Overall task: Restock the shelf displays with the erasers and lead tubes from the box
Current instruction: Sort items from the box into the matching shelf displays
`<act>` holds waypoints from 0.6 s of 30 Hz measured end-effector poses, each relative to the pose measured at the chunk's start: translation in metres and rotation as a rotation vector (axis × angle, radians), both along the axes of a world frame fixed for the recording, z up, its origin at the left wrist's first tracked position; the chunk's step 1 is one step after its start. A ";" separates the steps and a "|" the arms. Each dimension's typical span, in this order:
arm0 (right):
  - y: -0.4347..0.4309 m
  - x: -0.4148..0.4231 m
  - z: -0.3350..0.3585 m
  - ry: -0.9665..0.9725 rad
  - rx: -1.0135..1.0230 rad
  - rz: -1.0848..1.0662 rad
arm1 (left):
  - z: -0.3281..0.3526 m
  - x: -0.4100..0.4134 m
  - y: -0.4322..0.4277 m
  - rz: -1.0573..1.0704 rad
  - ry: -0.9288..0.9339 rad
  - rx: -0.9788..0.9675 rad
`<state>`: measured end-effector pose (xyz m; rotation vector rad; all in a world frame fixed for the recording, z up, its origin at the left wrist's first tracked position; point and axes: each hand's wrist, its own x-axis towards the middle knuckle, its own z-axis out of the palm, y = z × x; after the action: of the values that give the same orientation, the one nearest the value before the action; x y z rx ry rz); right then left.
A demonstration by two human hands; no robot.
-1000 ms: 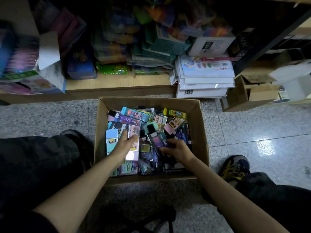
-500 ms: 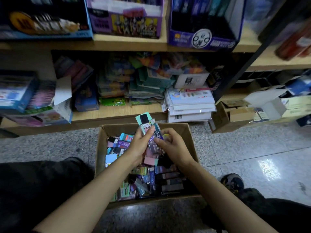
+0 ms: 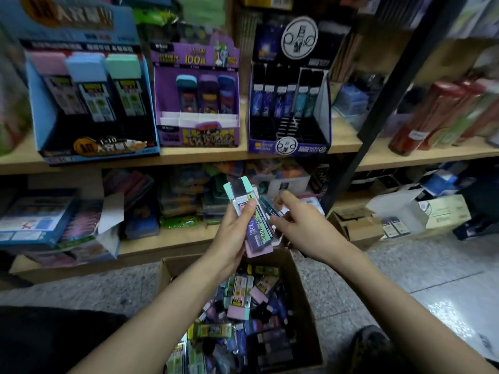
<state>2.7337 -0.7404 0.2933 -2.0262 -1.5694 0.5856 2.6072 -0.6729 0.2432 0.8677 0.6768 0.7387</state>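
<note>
Both forearms reach forward from the lower edge of the view and meet above the far rim of the cardboard box [image 3: 303, 298], which stands open on the stone floor.

The left hand [image 3: 229, 238] is turned with the palm to the right. Its fingers are curled behind a bundle of packs [image 3: 256, 228], and the thumb presses on the front, so the bundle is clamped in this hand. The bundle stands almost upright, with its top leaning a little to the left. A mint eraser [image 3: 237, 188] sticks out at the top and a pink eraser [image 3: 258, 251] at the bottom. The whole bundle is in the air, just above the back edge of the box.

The right hand [image 3: 307, 230] comes from the right side of the box with the back of the hand up and the wrist slightly bent. Its fingers [image 3: 274, 220] are bent and a little apart, and their tips are at the right edge of the bundle. I cannot tell if they pinch a pack or only touch it.

Inside the box lie many loose packs [image 3: 243, 306] in a mixed heap.

Higher above the box, a wooden shelf board [image 3: 205, 153] carries three displays: a blue display [image 3: 54, 125] up and to the left of the box, a purple display [image 3: 172, 98] about straight above it, and a black display [image 3: 321, 109] up and to the right.
</note>
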 end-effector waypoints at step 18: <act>0.059 0.105 0.104 0.303 0.416 -0.284 | 0.093 -0.001 0.099 0.042 -0.025 0.217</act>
<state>2.8391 -0.6818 0.3976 -1.7083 -1.0941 0.3938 2.6064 -0.5742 0.3358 1.0426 0.6011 0.8709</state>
